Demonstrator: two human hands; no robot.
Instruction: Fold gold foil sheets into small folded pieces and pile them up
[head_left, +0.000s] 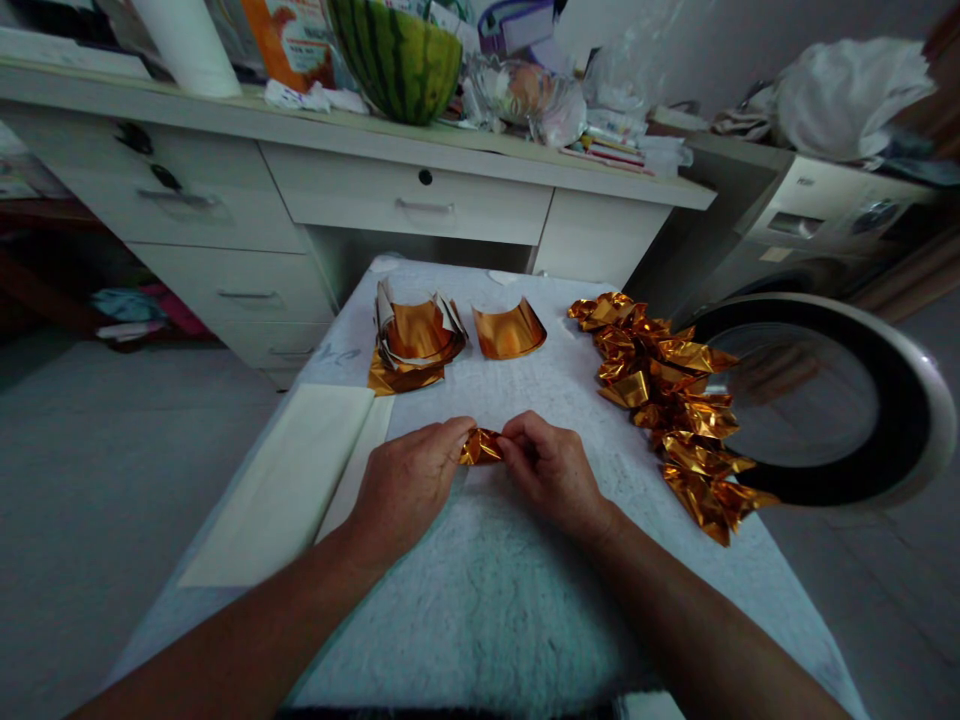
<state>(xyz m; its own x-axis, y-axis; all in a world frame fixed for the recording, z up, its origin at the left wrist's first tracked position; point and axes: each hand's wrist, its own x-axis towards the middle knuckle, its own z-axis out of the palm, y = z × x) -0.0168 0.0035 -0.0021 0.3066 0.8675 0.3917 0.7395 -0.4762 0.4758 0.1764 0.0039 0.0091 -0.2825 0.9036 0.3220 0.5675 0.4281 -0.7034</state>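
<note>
We observe one small foil piece [481, 447] between the two hands, just above or resting on the cloth-covered surface [465, 620]; which of the two we cannot tell. Left hand [405, 485]: thumb and fingers clamped on the piece's left end. Right hand [556, 475]: fingers pinched together on its right end, the rest of them curled in. The foil between them is creased and catches the light.

Farther out on the surface, a curled stack of gold sheets [420, 332] lies to the left, and a single curved sheet [510, 330] just beside it, apart from the stack. To the right, a heap of crumpled gold pieces [667, 405] runs along the surface's edge. A pale flat sheet [281, 485] lies by the left forearm.

Step in hand, as we judge it: folding and shaping one sheet, with the ends being pinched into form, probably to match the pieces in the heap. The next move seems to call for a firm, even press at both ends, and a light touch in the middle; foil this thin could tear or spring open if one side is let go early.
</note>
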